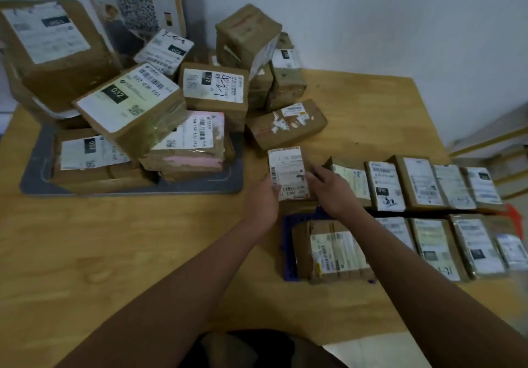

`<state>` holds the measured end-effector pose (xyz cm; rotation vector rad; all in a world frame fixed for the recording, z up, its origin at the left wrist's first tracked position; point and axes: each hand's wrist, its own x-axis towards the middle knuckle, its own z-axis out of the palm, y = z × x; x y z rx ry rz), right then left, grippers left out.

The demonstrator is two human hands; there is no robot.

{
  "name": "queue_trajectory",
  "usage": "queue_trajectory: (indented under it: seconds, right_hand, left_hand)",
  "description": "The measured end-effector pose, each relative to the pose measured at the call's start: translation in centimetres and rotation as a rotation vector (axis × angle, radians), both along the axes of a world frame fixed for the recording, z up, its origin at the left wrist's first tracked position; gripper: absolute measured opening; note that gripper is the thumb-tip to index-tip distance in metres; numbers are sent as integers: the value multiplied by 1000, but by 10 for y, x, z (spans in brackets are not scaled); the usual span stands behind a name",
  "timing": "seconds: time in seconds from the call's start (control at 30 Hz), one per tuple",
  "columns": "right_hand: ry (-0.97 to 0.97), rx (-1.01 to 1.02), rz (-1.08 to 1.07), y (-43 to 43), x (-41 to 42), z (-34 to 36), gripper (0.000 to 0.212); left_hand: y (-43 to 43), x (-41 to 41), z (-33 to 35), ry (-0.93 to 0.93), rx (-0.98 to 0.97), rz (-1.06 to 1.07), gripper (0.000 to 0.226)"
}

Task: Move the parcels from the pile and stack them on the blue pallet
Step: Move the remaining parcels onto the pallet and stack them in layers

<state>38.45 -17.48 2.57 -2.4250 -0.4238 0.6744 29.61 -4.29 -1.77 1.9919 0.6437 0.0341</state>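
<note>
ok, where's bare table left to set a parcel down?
Free: bare table in front of the grey tray; also behind the parcel rows, toward the wall. Crowded: pile, blue pallet. Left hand and right hand hold a small parcel.

Brown cardboard parcels [134, 104] with white labels and black barcodes crowd a pale wood-grain desk [114, 253]. Between the fingers [320, 177], a small parcel [288, 171] shows a white, black-printed label. Just below the fingers, a blue pallet [288, 253] edges out from under brown boxes. Left of the fingers, a grey mat [37, 173] underlies one pink-banded parcel [194, 163]. Beyond it, an orange poster [137, 4] carries a black-and-white QR pattern.
</note>
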Motion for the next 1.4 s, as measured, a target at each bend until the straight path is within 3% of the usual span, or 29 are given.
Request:
queue_trajectory:
  seconds: [0.1,0.17,0.3,0.4,0.47,0.53,0.7,0.83,1.1,1.4]
  right_hand:
    - [59,-44,72,-15,20,-9,50]
    - [89,-47,132,-26,28,-11,40]
    - [-5,-71,278,-46,47,-19,21]
    - [-111,22,240,-63,62,-19,16]
    - [-167,117,135,-77,74,-17,28]
    - [-251,67,138,-93,86,-22,39]
    - [-353,-295,443,-122,106,-44,58]
    - [-343,-403,593,-133,110,-56,63]
    - [-412,-415,630,-139,108,-58,67]
    - [-345,-311,556,-136,98,-54,66]
  left_hand:
    - [-15,11,-6,32,31,10,31]
    - [-24,15,-10,48,62,15,31]
    - [-40,21,-15,98,124,33,29]
    - [-51,22,-18,140,101,88,28]
    - [-57,23,-19,157,86,133,29]
    - [-62,25,-18,158,71,154,31]
    - [-69,34,-16,166,69,152,32]
    - [-69,39,-12,204,88,150,35]
    - [-76,41,-14,285,38,83,48]
    - [-71,45,-9,390,-14,47,60]
